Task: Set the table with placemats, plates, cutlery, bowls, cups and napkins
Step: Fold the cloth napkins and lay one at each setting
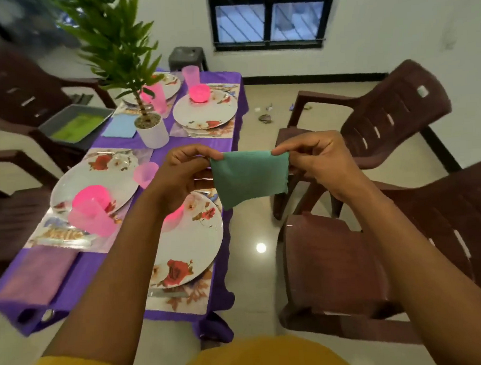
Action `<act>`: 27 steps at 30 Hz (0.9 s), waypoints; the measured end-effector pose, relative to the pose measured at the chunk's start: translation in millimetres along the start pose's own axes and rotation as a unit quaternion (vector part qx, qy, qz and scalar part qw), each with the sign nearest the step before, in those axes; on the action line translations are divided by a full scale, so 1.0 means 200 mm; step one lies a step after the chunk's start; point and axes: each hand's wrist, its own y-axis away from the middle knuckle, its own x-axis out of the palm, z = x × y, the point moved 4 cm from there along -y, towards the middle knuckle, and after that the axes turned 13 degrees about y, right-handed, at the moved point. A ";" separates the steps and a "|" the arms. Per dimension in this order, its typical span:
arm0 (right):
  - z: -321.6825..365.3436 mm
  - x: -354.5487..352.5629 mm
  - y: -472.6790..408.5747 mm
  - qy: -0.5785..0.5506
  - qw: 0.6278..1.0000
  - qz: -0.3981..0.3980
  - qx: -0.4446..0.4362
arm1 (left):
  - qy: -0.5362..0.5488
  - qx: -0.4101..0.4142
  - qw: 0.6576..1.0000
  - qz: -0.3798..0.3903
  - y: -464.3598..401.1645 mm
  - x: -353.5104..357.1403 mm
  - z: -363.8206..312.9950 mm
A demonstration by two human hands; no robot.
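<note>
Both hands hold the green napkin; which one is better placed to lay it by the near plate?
Left, probably. The left hand pinches the napkin over the table, just above the near plate. The right hand pinches the other corner beyond the table edge, over a chair.

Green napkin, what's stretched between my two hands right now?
Only the green napkin spans between left hand and right hand, each pinching a top corner, in the head view.

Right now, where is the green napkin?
In the head view, the green napkin hangs in the air at centre frame, pinched at its top corners by the left hand and right hand, above the near-right floral plate.
</note>
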 end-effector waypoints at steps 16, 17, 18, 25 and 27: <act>-0.04 0.24 -0.27 -0.061 0.984 0.162 -0.032 | -0.052 0.077 0.985 -0.147 0.22 -0.10 -0.09; -0.04 0.26 -0.29 -0.083 0.981 0.178 -0.009 | -0.074 0.086 0.984 -0.140 0.20 -0.12 -0.10; -0.04 0.28 -0.31 -0.092 0.977 0.190 0.009 | -0.091 0.091 0.984 -0.126 0.19 -0.12 -0.11; 0.03 0.55 -0.42 0.141 0.951 0.269 -0.054 | -0.157 0.112 0.980 -0.050 0.07 -0.11 -0.12; 0.03 0.61 -0.46 0.143 0.950 0.272 -0.050 | -0.144 0.099 0.981 -0.078 0.07 -0.18 -0.09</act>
